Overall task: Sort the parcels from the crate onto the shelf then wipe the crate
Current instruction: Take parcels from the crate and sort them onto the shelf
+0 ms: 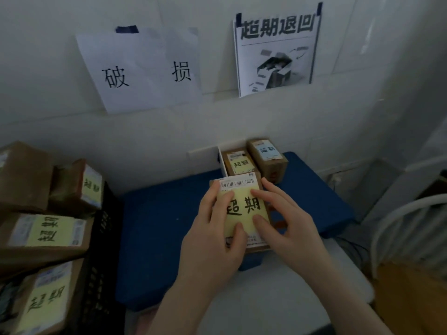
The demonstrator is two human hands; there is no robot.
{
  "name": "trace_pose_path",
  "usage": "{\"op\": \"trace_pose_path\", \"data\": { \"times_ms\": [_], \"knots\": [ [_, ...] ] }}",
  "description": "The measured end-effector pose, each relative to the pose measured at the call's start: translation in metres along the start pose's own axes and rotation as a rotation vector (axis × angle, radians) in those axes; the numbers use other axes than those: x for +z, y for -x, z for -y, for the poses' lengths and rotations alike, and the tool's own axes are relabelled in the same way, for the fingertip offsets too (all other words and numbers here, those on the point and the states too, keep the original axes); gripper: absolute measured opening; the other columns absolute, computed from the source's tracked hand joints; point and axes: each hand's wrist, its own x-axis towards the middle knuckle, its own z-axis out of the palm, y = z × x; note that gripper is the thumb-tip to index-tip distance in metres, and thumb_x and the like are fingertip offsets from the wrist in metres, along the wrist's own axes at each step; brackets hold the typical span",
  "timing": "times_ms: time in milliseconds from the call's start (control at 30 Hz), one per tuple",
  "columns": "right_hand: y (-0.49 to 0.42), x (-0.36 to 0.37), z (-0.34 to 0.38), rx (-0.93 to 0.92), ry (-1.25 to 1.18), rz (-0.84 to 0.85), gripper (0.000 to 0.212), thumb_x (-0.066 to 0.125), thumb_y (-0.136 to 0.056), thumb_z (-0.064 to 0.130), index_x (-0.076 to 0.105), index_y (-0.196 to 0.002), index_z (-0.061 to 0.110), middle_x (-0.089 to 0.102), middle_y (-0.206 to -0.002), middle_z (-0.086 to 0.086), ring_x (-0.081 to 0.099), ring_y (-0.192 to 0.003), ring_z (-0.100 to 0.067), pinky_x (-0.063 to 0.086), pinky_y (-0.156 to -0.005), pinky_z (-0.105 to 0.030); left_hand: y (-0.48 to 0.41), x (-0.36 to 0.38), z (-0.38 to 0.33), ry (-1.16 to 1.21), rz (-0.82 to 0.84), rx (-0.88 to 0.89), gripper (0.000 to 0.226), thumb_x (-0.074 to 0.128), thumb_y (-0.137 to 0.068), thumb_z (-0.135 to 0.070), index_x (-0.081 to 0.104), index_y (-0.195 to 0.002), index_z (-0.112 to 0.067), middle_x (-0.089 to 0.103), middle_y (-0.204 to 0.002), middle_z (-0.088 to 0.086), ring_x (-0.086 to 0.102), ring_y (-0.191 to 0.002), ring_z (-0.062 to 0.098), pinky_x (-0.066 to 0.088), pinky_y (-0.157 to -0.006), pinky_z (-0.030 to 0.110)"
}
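A brown parcel with a yellow label and a barcode strip sits over the blue shelf surface. My left hand grips its left side, thumb on the label. My right hand holds its right side, fingers laid on the label. Behind it stand two more labelled parcels against the wall. At the left, a black crate holds several brown parcels with yellow labels.
Two paper signs are taped to the white wall above the shelf. A white divider stands beside the rear parcels. A white curved chair back and a yellow box are at the right.
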Motion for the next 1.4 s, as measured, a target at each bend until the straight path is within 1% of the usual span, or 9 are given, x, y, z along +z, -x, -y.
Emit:
{"op": "trace_pose_path", "data": {
  "times_ms": [167,267,633,700,833,1100,1200,1267,1400],
  "knots": [
    [-0.013,-0.010,-0.006,0.010,0.011,-0.058,0.044,0.065,-0.086,0.024,0.055,-0.126,0.040,0.033,-0.140,0.038,0.052,-0.117,0.004,0.056,-0.070,-0.016,-0.024,0.006,-0.002,0.004,0.036,0.059,0.062,0.032,-0.085,-0.053,0.033,-0.141,-0.027,0.011,-0.155,-0.018,0.053,-0.102,0.003,0.051,-0.060,0.018],
    [-0.021,-0.018,-0.014,0.023,0.030,-0.076,0.044,0.064,-0.086,0.027,0.053,-0.125,0.043,0.032,-0.139,0.041,0.051,-0.118,0.005,0.056,-0.070,-0.016,-0.038,0.017,-0.006,0.014,0.067,0.065,0.060,0.035,-0.086,-0.050,0.032,-0.142,-0.028,0.007,-0.155,-0.020,0.052,-0.104,0.003,0.052,-0.062,0.022],
    [-0.050,-0.078,-0.077,0.069,0.082,-0.114,0.044,0.059,-0.081,0.040,0.052,-0.124,0.047,0.036,-0.142,0.034,0.051,-0.119,0.004,0.059,-0.071,-0.028,-0.087,0.090,-0.037,0.011,0.103,0.078,0.058,0.033,-0.087,-0.049,0.026,-0.142,-0.030,0.002,-0.156,-0.020,0.051,-0.109,0.004,0.052,-0.066,0.019],
    [-0.058,-0.095,-0.094,0.084,0.086,-0.110,0.044,0.060,-0.081,0.039,0.052,-0.124,0.047,0.036,-0.142,0.033,0.050,-0.120,0.004,0.059,-0.073,-0.029,-0.100,0.110,-0.045,0.019,0.113,0.076,0.058,0.035,-0.088,-0.048,0.028,-0.143,-0.029,0.001,-0.156,-0.020,0.043,-0.116,-0.001,0.052,-0.069,0.017],
    [-0.074,-0.129,-0.131,0.112,0.110,-0.100,0.044,0.059,-0.082,0.040,0.053,-0.125,0.044,0.035,-0.142,0.034,0.051,-0.119,0.004,0.059,-0.074,-0.029,-0.125,0.154,-0.060,0.042,0.103,0.070,0.060,0.034,-0.087,-0.048,0.031,-0.143,-0.027,0.003,-0.156,-0.019,0.022,-0.110,-0.016,0.051,-0.073,0.013],
    [-0.140,-0.187,-0.211,0.164,0.153,-0.052,0.040,0.060,-0.087,0.030,0.056,-0.126,0.039,0.036,-0.142,0.034,0.049,-0.122,0.003,0.057,-0.083,-0.037,-0.201,0.241,-0.071,0.103,0.164,0.020,0.059,0.041,-0.093,-0.043,0.027,-0.147,-0.022,0.000,-0.156,-0.017,0.040,-0.126,0.007,0.054,-0.082,0.026],
    [-0.173,-0.196,-0.248,0.221,0.165,-0.031,0.039,0.060,-0.089,0.027,0.056,-0.126,0.038,0.036,-0.142,0.034,0.048,-0.122,0.003,0.054,-0.089,-0.040,-0.235,0.278,-0.061,0.087,0.190,-0.001,0.057,0.044,-0.095,-0.039,0.027,-0.146,-0.022,-0.001,-0.157,-0.014,0.040,-0.128,0.009,0.051,-0.084,0.022],
    [-0.190,-0.196,-0.272,0.261,0.172,-0.012,0.039,0.059,-0.090,0.025,0.056,-0.127,0.038,0.035,-0.142,0.035,0.048,-0.121,0.004,0.053,-0.090,-0.040,-0.253,0.301,-0.053,0.068,0.217,-0.022,0.056,0.044,-0.095,-0.038,0.026,-0.146,-0.022,-0.001,-0.158,-0.011,0.041,-0.126,0.011,0.050,-0.082,0.020],
    [-0.217,-0.194,-0.313,0.302,0.161,-0.001,0.039,0.057,-0.090,0.023,0.055,-0.125,0.041,0.036,-0.142,0.035,0.049,-0.119,0.005,0.053,-0.090,-0.038,-0.282,0.339,-0.041,-0.026,0.248,-0.042,0.053,0.040,-0.096,-0.037,0.023,-0.144,-0.022,0.001,-0.158,-0.004,0.050,-0.113,0.020,0.052,-0.077,0.030]
  ]
}}
